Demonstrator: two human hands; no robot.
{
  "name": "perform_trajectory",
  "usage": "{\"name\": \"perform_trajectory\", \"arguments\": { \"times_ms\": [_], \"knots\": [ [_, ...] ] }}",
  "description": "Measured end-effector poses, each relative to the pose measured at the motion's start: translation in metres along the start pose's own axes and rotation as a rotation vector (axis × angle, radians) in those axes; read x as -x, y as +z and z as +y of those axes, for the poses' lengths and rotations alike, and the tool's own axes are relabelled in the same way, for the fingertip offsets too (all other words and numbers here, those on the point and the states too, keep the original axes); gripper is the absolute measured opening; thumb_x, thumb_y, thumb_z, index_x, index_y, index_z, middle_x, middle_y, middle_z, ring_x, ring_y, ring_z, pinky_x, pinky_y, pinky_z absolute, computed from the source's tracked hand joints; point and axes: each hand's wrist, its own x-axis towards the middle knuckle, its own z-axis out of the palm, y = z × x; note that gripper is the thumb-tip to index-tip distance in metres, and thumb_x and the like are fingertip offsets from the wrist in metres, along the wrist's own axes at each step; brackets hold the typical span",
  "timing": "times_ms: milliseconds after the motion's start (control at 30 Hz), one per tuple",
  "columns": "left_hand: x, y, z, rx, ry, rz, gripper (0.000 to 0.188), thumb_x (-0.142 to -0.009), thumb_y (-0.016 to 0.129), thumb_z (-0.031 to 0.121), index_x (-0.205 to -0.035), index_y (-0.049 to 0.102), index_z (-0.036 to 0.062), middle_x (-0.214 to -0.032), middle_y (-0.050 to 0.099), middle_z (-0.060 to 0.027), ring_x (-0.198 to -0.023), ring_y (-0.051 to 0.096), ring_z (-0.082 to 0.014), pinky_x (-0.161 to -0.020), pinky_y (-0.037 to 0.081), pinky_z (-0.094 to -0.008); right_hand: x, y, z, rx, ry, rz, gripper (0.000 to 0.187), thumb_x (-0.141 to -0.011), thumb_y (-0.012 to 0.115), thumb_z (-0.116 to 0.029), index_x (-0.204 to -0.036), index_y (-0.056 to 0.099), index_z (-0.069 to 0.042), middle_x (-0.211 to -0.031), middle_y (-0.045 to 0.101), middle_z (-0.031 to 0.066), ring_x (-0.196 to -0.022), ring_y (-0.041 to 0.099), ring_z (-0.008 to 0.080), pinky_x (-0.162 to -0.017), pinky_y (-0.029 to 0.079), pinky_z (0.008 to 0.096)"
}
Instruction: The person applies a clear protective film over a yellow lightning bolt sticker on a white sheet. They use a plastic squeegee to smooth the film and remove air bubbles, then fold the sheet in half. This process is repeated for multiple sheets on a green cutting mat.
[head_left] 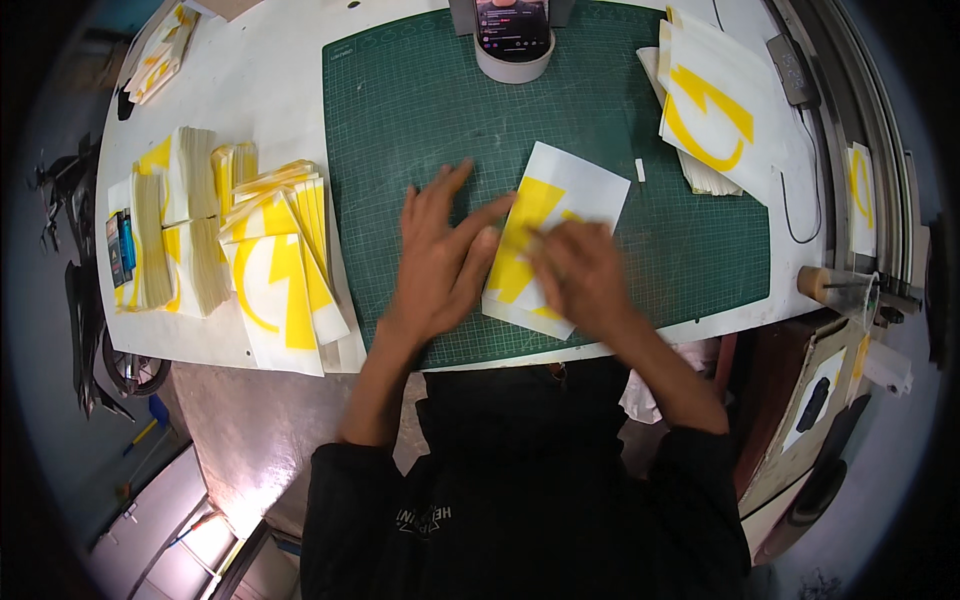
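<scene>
On the green cutting mat (430, 110) spread over the white bench (270, 100), a white-and-yellow sheet (545, 205) lies at a slant in front of you, between your hands. At the mat's far edge, a phone (512, 28) stands upright at a white ring-shaped holder (515, 70); whether it sits inside or just behind, you cannot tell. On the bench's right edge is a clear container (852, 292), its contents too unclear to make out. Your left hand (435, 255) is palm down, its grip spread wide and holding nothing, the index fingertip at the sheet's left edge. Your right hand (580, 275) is curled over the sheet, blurred; you cannot tell how far its grip is closed or whether it has hold of anything. Stacks (195, 265) of similar sheets lie to your left.
</scene>
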Motion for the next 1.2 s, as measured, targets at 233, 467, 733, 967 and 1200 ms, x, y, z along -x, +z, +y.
{"name": "perform_trajectory", "arguments": {
  "times_ms": [233,467,733,967,1200],
  "knots": [
    [-0.005,0.010,-0.013,-0.198,0.080,-0.109,0.047,-0.101,0.069,0.044,-0.144,0.069,0.0276,-0.171,0.031,-0.0232,-0.160,0.023,-0.0475,-0.126,0.008,-0.0704,0.028,-0.049,-0.010,-0.019,0.198,0.097,0.035,-0.084,0.083,-0.007,-0.118,0.076,-0.007,-0.098,0.068,0.0064,-0.090,0.064,0.0231,-0.086,0.043,0.0407],
    [-0.004,-0.004,-0.014,-0.255,0.114,-0.163,0.080,-0.079,0.086,0.056,-0.151,0.063,0.0298,-0.176,0.022,-0.0223,-0.163,0.013,-0.0480,-0.127,0.005,-0.0709,0.027,-0.054,0.001,-0.094,0.205,0.024,0.036,-0.083,0.085,-0.008,-0.117,0.076,-0.007,-0.095,0.067,0.0058,-0.087,0.064,0.0223,-0.088,0.043,0.0403],
    [-0.001,-0.018,-0.013,-0.292,0.112,-0.325,0.107,-0.066,0.091,0.061,-0.160,0.050,0.0313,-0.178,0.017,-0.0186,-0.164,0.007,-0.0460,-0.127,0.003,-0.0719,0.021,-0.038,0.005,-0.075,0.204,0.013,0.036,-0.084,0.084,-0.009,-0.119,0.075,-0.005,-0.094,0.065,0.0065,-0.089,0.063,0.0226,-0.088,0.040,0.0408],
    [0.005,-0.019,-0.012,-0.250,0.166,-0.453,0.111,-0.072,0.091,0.051,-0.166,0.038,0.0248,-0.178,0.020,-0.0120,-0.165,0.012,-0.0383,-0.128,0.002,-0.0713,0.023,-0.037,0.011,-0.027,0.206,-0.031,0.038,-0.085,0.085,-0.012,-0.121,0.075,-0.006,-0.097,0.065,0.0067,-0.093,0.063,0.0230,-0.089,0.039,0.0412],
    [0.005,-0.021,-0.017,-0.238,0.193,-0.468,0.119,-0.068,0.093,0.051,-0.168,0.035,0.0264,-0.178,0.022,-0.0109,-0.165,0.013,-0.0351,-0.130,0.002,-0.0684,0.023,-0.039,0.012,-0.036,0.224,-0.038,0.037,-0.086,0.084,-0.011,-0.122,0.075,-0.006,-0.097,0.066,0.0057,-0.094,0.063,0.0216,-0.090,0.038,0.0418]
  ]
}}
